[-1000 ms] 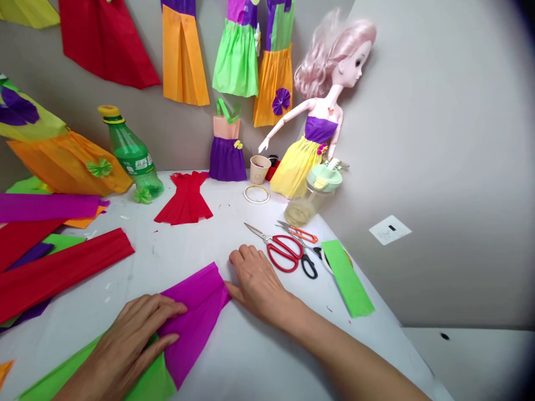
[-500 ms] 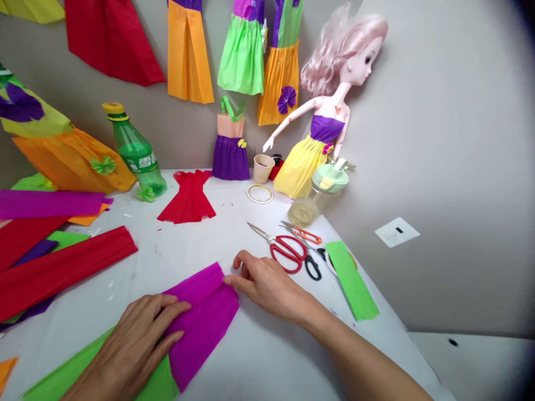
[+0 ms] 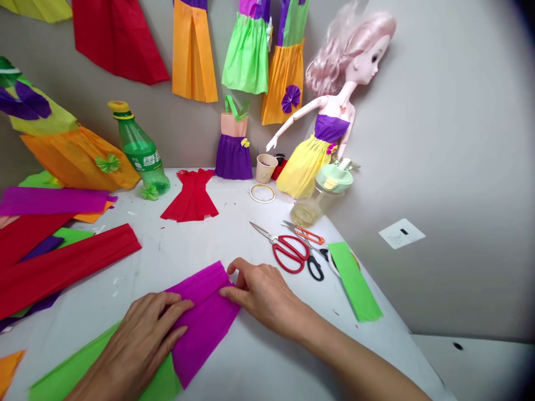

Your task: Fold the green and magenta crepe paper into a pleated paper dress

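Note:
A pleated magenta crepe paper piece (image 3: 209, 320) lies on the white table (image 3: 259, 356), joined to a green crepe paper piece (image 3: 100, 367) at its near left end. My left hand (image 3: 144, 342) rests flat on the seam where magenta meets green, fingers stretched out. My right hand (image 3: 261, 292) sits at the magenta paper's far right corner, its fingertips pressing on that edge. Red-handled scissors (image 3: 284, 250) lie just beyond my right hand.
Smaller orange and black scissors (image 3: 311, 245), a green paper strip (image 3: 355, 281), a tape ring (image 3: 262, 193), a paper cup (image 3: 266, 167) and a lidded jar (image 3: 321, 192) fill the right. A doll (image 3: 330, 111), green bottle (image 3: 140, 150), red paper dress (image 3: 192, 197) and red crepe roll (image 3: 62, 267) stand around.
My right hand shifted from lying flat beside the magenta paper to its fingertips pressing the paper's right corner. The view drifted slightly left. My left hand stayed on the seam.

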Available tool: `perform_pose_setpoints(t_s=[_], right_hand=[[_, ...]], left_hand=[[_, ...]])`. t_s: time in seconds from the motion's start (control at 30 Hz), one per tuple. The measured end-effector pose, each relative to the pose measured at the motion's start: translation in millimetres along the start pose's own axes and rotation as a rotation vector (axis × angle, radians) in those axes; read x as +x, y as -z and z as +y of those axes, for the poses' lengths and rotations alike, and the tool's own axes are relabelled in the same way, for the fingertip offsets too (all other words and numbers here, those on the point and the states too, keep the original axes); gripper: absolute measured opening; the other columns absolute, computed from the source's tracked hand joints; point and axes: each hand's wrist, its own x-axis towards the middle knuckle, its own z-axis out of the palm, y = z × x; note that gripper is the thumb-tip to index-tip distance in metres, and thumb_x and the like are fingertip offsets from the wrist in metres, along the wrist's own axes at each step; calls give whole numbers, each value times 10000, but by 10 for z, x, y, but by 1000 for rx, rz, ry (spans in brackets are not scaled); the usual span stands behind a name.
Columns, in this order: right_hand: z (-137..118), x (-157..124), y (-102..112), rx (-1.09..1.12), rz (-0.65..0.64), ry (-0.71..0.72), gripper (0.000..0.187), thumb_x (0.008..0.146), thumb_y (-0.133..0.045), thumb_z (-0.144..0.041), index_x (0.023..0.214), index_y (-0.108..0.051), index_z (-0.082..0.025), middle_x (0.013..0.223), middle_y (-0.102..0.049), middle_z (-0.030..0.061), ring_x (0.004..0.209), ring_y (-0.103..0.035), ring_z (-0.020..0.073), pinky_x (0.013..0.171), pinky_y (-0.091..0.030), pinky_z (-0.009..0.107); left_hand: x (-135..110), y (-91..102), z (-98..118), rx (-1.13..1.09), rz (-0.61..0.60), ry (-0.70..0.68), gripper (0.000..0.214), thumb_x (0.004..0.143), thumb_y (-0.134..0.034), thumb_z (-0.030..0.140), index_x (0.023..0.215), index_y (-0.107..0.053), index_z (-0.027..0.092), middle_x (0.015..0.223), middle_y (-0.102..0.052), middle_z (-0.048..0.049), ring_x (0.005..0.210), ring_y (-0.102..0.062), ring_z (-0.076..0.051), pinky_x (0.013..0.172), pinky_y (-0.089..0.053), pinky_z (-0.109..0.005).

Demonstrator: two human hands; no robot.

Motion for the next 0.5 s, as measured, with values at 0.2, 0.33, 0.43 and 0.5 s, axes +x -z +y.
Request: perform_pose_setpoints(t_s=[0.2, 0.33, 0.43, 0.5], right_hand=[[-8, 6, -149, 105, -7, 4, 308, 874, -712, -308, 1174, -646, -280, 776, -677, -32, 708, -611, 170, 659, -369, 270], [15, 16, -134, 123, -32, -5, 364, 846, -664, -175, 1189, -677, -295, 758, -655, -41, 708, -594, 155, 681, -388, 260], [35, 19, -52, 119, -102, 1, 340, 848, -680, -195, 1175, -699, -283, 739, -643, -40, 685, -574, 146, 667, -382, 252], [50, 25, -7, 132, -139, -3, 314, 862, -694, -241, 1173, -704, -278, 706, -623, -44, 662, -561, 139, 655, -374, 246]], left_hand=[[48, 20, 85, -13, 41, 16, 272, 1022, -509, 382, 1268, -596, 304, 1089, -660, -28, 976, -637, -211, 843, -531, -304], [68, 17, 137, -3, 95, 19, 266, 1044, -464, 389, 1227, -618, 271, 1069, -654, -37, 960, -624, -209, 839, -514, -306], [63, 8, 144, 9, 98, 19, 266, 1047, -458, 384, 1224, -619, 269, 1080, -648, -38, 978, -614, -212, 847, -508, -310], [62, 4, 142, 14, 94, 16, 265, 1051, -446, 363, 1231, -614, 264, 1082, -648, -37, 985, -610, -211, 856, -503, -311]])
